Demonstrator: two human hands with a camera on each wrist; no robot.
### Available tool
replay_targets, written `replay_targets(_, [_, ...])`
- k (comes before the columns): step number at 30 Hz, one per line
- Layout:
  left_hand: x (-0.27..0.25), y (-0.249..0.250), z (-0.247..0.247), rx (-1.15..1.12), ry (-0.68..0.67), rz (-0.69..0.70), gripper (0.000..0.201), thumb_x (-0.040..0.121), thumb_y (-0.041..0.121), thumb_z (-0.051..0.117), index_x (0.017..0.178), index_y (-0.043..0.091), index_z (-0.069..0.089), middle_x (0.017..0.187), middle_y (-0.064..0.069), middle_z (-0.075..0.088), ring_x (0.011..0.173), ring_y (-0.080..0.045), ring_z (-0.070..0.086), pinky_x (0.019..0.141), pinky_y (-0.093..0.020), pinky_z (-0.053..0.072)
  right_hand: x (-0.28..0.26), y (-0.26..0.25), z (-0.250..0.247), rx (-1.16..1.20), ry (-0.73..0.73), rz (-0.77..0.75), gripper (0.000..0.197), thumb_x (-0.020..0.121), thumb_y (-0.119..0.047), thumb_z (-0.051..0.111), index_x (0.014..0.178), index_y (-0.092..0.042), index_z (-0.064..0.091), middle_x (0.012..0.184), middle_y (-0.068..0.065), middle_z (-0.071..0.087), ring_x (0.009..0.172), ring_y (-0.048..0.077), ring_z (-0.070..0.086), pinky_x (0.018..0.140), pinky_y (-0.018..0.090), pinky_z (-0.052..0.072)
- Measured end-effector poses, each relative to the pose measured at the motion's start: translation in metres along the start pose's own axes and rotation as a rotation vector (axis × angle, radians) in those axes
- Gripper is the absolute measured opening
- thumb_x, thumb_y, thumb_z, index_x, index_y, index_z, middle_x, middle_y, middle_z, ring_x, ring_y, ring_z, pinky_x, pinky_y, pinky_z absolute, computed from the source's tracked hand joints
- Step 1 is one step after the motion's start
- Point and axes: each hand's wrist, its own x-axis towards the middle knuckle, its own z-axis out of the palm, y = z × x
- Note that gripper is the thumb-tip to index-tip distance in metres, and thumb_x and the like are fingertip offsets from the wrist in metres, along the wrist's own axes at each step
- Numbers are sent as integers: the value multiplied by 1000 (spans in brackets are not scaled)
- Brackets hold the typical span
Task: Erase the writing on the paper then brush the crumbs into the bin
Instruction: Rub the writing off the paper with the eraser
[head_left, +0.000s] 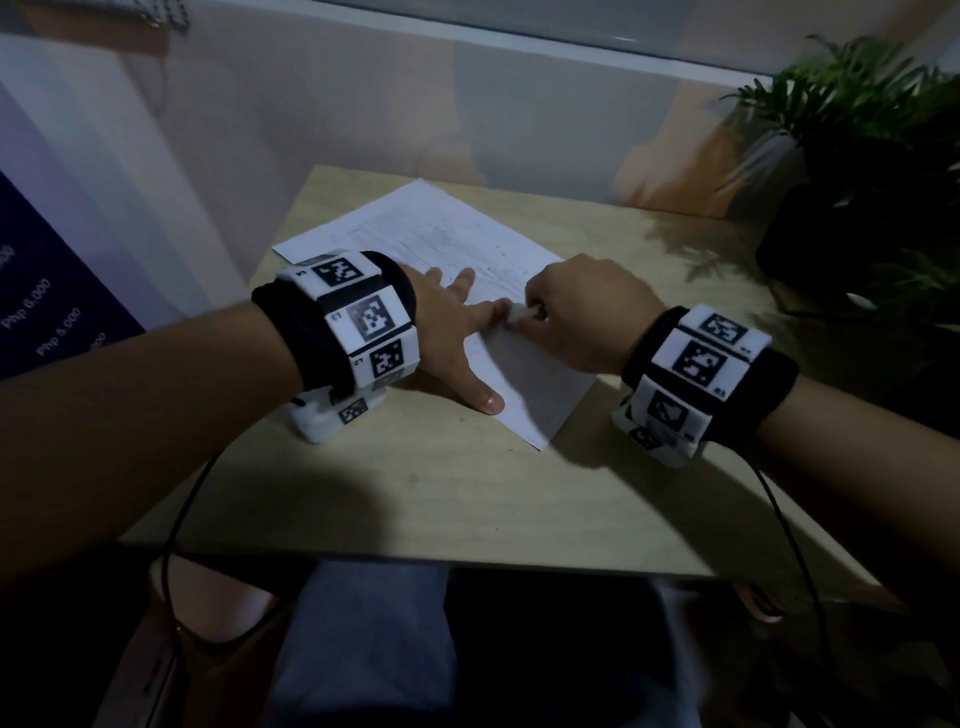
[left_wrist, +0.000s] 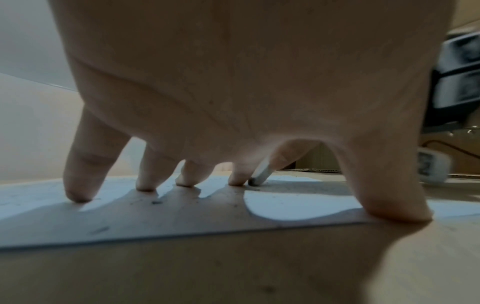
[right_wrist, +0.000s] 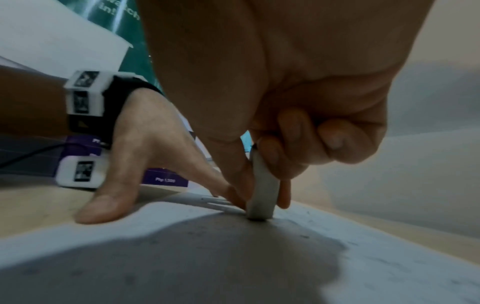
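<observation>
The paper (head_left: 426, 244) lies flat on the table (head_left: 415, 483), pinned by the left hand's (head_left: 447, 332) spread fingers (left_wrist: 80, 176) while the right hand (head_left: 582, 312) pinches an eraser (right_wrist: 262, 197) against it; too hard a rub could crease or tear the sheet.

purple poster (head_left: 47, 291) with "Php 6,000" and "Php 5,000", "Php 1,500" seen from right wrist

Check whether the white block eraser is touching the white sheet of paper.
Touching. The right wrist view shows the white block eraser, pinched in the right hand, with its darkened lower end on the white sheet of paper.
</observation>
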Motion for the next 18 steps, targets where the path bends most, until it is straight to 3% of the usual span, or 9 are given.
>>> replay_targets(4, [-2,0,-1,-12,0,10,126,65,95,53,158,43,-16,168,-9,-25,155,-42,-10,123,-64,11,-13,-7,-4,147,-110,-155,35,94,-53,59,94,-21,73,76,-5,63,74,20,56,56,26,34])
replay_targets(6, [-2,1,-1,15,4,-1,125,67,95,50,158,42,-18,168,-8,-24,156,-40,-8,122,-64,12,-6,4,-7,176,-147,-122,39,90,-59,61,88,-22,72,78,-4,65,76,21,58,58,26,39])
replay_targets(8, [-3,2,-1,36,0,-13,126,67,96,47,157,41,-21,168,-7,-24,156,-39,-7,122,-64,12,6,18,-7,110,-119,-32,47,90,-60,61,81,-15,69,80,6,66,77,29,61,62,33,43])
replay_targets(10, [-4,2,-2,38,-4,-13,126,67,96,47,157,41,-21,168,-7,-24,156,-39,-7,122,-64,12,9,21,-6,17,-70,15,47,92,-57,59,84,-12,69,83,11,66,76,32,61,62,34,44])
replay_targets(15, [-1,1,0,12,-10,3,123,64,99,40,157,44,-21,167,-7,-25,156,-40,-9,122,-65,12,-5,7,-4,94,-106,-86,39,92,-55,58,90,-18,71,83,3,68,77,26,61,65,34,48])
replay_targets(18, [2,0,2,22,14,3,114,69,98,31,156,45,-20,168,-6,-22,156,-38,-5,122,-64,14,4,21,-11,161,-158,-32,46,87,-61,62,87,-16,74,84,6,70,80,27,63,71,36,50])
